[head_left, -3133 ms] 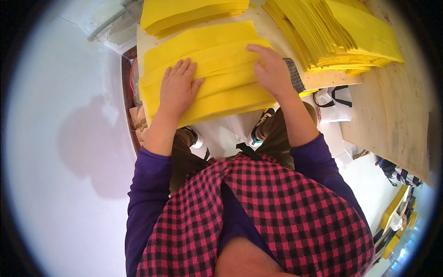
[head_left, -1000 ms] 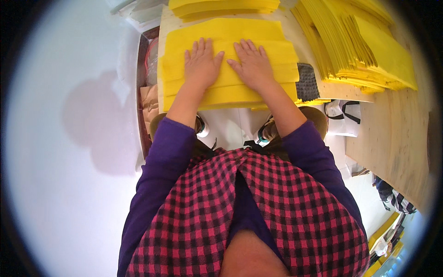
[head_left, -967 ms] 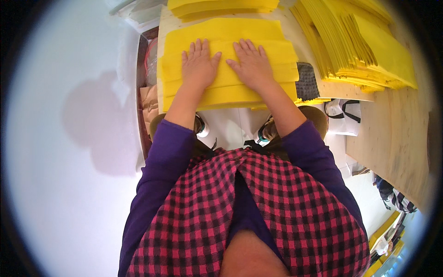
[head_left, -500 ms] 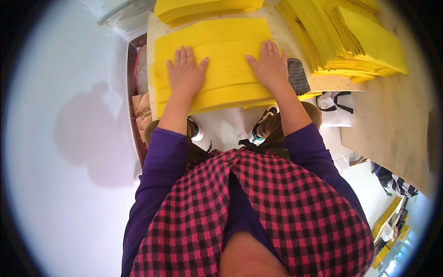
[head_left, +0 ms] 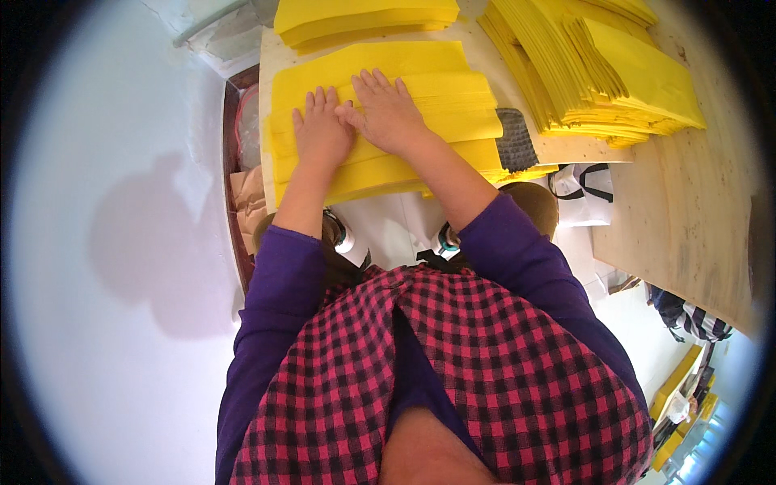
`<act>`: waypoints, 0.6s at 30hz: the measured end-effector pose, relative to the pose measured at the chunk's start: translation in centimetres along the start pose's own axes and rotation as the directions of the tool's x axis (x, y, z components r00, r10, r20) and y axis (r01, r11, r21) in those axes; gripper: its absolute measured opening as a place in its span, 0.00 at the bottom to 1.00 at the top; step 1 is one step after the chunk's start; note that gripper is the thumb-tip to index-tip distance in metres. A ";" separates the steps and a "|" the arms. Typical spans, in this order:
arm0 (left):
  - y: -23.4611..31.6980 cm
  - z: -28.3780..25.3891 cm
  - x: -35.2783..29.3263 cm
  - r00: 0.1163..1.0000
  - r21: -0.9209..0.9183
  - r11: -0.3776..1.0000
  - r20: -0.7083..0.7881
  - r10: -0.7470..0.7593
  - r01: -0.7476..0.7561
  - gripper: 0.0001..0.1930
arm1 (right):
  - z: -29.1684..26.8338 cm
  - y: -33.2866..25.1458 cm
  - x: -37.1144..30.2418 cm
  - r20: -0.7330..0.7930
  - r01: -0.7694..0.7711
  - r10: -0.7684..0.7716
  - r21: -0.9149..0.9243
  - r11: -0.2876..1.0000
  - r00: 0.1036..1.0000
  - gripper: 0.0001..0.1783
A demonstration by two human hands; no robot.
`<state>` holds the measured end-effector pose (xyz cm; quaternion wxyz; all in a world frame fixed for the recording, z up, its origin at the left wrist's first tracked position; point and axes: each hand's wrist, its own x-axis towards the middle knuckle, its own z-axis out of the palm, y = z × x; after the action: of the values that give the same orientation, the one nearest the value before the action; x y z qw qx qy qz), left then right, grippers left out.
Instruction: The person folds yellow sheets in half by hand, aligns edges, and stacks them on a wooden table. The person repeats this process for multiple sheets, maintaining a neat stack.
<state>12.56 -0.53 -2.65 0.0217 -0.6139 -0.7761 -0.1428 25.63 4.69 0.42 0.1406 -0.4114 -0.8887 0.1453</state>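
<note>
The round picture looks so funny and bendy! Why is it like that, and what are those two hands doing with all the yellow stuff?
The picture comes from a small camera worn on a person's head, looking down. Its wide lens bends straight edges and makes the picture round. The checked apron and purple sleeves at the bottom belong to that person. Both hands are bare and lie flat, side by side: the left hand and the right hand press on a pile of yellow sheets on a wooden table. Neither hand grips anything. More yellow stacks sit behind and to the right, and a small dark grey pad lies beside the pile.
</note>
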 end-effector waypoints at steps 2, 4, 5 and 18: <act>-0.4 -0.3 0.1 1.000 -0.013 1.000 -0.008 0.011 -0.011 0.27 | 0.1 0.5 -0.2 0.004 -0.028 0.029 -0.019 0.999 1.000 0.43; -0.6 -0.7 0.4 0.999 -0.009 1.000 -0.027 0.023 -0.023 0.26 | 0.1 1.2 -0.5 -0.001 -0.036 0.036 -0.039 0.999 0.999 0.43; -0.6 -0.9 0.5 1.000 -0.009 1.000 -0.010 0.027 -0.028 0.25 | 0.1 1.5 -0.6 0.002 -0.048 0.048 -0.062 0.997 0.999 0.44; -1.9 0.1 0.1 0.992 0.061 0.993 0.065 -0.104 0.100 0.32 | 0.3 4.5 -2.1 0.019 -0.120 0.126 -0.194 0.974 0.992 0.44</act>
<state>10.74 -0.77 -3.07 0.0056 -0.5772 -0.8104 -0.1000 29.91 5.83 -1.84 0.0767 -0.4751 -0.8735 0.0735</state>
